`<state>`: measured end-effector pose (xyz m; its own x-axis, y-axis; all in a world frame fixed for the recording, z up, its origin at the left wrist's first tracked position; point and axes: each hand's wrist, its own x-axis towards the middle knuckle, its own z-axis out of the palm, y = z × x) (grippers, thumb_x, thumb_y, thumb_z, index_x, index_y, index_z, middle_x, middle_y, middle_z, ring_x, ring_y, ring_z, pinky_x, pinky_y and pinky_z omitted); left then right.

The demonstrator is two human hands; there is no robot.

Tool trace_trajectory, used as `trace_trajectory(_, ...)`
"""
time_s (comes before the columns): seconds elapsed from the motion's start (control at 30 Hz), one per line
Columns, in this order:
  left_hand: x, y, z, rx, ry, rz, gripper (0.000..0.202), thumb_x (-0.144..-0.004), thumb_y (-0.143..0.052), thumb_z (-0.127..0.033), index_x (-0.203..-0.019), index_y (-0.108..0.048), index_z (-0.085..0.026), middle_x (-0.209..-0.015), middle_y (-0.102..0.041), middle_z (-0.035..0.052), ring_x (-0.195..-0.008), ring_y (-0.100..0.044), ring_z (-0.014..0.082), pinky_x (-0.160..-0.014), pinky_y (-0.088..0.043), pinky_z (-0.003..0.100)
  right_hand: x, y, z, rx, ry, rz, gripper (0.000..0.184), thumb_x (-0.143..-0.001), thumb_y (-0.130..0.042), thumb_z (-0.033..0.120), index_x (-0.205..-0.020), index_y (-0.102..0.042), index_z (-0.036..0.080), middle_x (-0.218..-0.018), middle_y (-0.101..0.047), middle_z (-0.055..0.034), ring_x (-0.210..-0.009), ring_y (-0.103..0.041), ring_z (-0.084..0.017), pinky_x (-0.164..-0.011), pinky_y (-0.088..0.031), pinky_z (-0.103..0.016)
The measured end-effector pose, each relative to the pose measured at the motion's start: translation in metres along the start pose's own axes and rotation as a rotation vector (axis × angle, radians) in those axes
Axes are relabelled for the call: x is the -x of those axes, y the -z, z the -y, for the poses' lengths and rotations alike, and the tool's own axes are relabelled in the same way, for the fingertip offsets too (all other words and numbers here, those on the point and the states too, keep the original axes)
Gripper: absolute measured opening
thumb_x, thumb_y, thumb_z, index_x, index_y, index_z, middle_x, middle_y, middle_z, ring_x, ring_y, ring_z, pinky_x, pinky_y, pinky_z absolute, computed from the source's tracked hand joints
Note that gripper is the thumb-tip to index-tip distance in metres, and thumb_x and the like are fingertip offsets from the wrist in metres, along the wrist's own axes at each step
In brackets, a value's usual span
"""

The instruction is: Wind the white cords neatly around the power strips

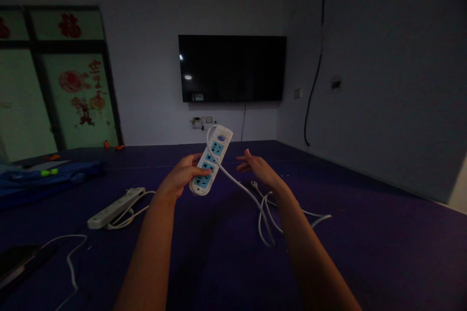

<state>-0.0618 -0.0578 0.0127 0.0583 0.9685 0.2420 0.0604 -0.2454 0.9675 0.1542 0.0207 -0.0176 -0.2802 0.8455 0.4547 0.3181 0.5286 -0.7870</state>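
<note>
My left hand (183, 173) grips a white power strip (225, 135) with blue socket faces, thumb across its front near the lower end. The strip is held up and tilted, its top leaning right. A white cord (239, 184) leaves the strip's top, crosses its face and runs down to the right. To the right of the strip, my right hand (257, 167) is raised with fingers apart and nothing in it. Below that hand, the cord lies in loose loops on the dark purple surface, with a plug (254, 184) at the loops' upper left.
A second white power strip (116, 208) with its cord bundled lies at left. Blue cloth (69, 177) lies farther left. A thin white cable (71, 262) trails near the front left. A television (233, 69) hangs on the far wall; a black cable (314, 87) dangles at right.
</note>
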Motion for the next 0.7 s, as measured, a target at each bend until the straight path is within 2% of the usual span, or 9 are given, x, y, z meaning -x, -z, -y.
trace_trajectory(0.1,0.000,-0.009,0.000,-0.040,-0.001,0.022,0.057,-0.056,-0.068,-0.009,-0.112,-0.058,-0.014,-0.102,-0.068,0.0080,-0.083,-0.064,0.0176,-0.075,-0.049,0.030,0.011,-0.008,0.029,-0.112,-0.042,0.178,0.075,-0.083,-0.027,0.070,-0.103,-0.065,0.009,-0.077,-0.070,-0.0123,-0.064,-0.066,-0.017,-0.062,-0.048,-0.026)
trace_trajectory(0.17,-0.001,-0.013,0.001,-0.084,-0.019,0.021,0.060,-0.056,-0.068,-0.008,-0.115,-0.056,-0.014,-0.104,-0.068,0.0086,-0.088,-0.064,0.0193,-0.078,-0.048,0.031,0.018,-0.015,0.041,-0.066,-0.047,0.250,0.062,-0.082,-0.041,0.065,-0.087,-0.067,0.010,-0.066,-0.068,-0.0100,-0.056,-0.063,-0.015,-0.054,-0.046,-0.023)
trace_trajectory(0.27,-0.002,-0.017,0.003,-0.136,-0.044,0.019,0.058,-0.056,-0.066,-0.007,-0.113,-0.057,-0.013,-0.104,-0.068,0.0093,-0.091,-0.063,0.0212,-0.080,-0.046,0.033,0.024,-0.023,0.048,-0.017,-0.056,0.259,0.040,-0.082,-0.054,0.048,-0.072,-0.065,0.011,-0.056,-0.064,-0.0061,-0.047,-0.057,-0.011,-0.047,-0.040,-0.021)
trace_trajectory(0.37,-0.004,-0.014,0.005,-0.154,-0.014,0.005,0.053,-0.056,-0.066,-0.006,-0.108,-0.060,-0.012,-0.099,-0.069,0.0081,-0.088,-0.063,0.0212,-0.078,-0.046,0.033,0.023,-0.021,0.046,-0.050,-0.059,0.230,0.027,-0.084,-0.053,0.034,-0.071,-0.063,0.012,-0.050,-0.056,0.0000,-0.039,-0.046,-0.007,-0.043,-0.034,-0.020)
trace_trajectory(0.43,-0.005,-0.009,0.006,-0.116,0.011,-0.015,0.051,-0.056,-0.066,-0.007,-0.106,-0.060,-0.013,-0.097,-0.069,0.0068,-0.086,-0.063,0.0204,-0.077,-0.046,0.032,0.019,-0.016,0.042,-0.040,-0.020,0.168,0.024,-0.082,-0.053,0.030,-0.071,-0.064,0.012,-0.047,-0.047,0.0044,-0.037,-0.036,-0.004,-0.041,-0.026,-0.020)
trace_trajectory(0.53,-0.005,0.001,0.008,-0.015,-0.002,-0.009,0.051,-0.056,-0.069,-0.009,-0.106,-0.061,-0.015,-0.097,-0.069,0.0059,-0.084,-0.062,0.0186,-0.075,-0.046,0.030,0.012,-0.007,0.030,-0.034,0.026,0.059,0.029,-0.081,-0.053,0.037,-0.069,-0.064,0.012,-0.046,-0.035,0.0074,-0.039,-0.026,-0.004,-0.042,-0.018,-0.021)
trace_trajectory(0.7,-0.001,0.009,0.005,0.085,-0.030,0.162,0.050,-0.056,-0.071,-0.010,-0.106,-0.063,-0.015,-0.095,-0.069,0.0066,-0.076,-0.062,0.0158,-0.068,-0.046,0.026,0.004,0.003,0.004,-0.251,0.016,0.066,0.046,-0.071,-0.057,0.057,-0.077,-0.063,0.012,-0.047,-0.026,0.0096,-0.041,-0.020,-0.005,-0.043,-0.013,-0.023)
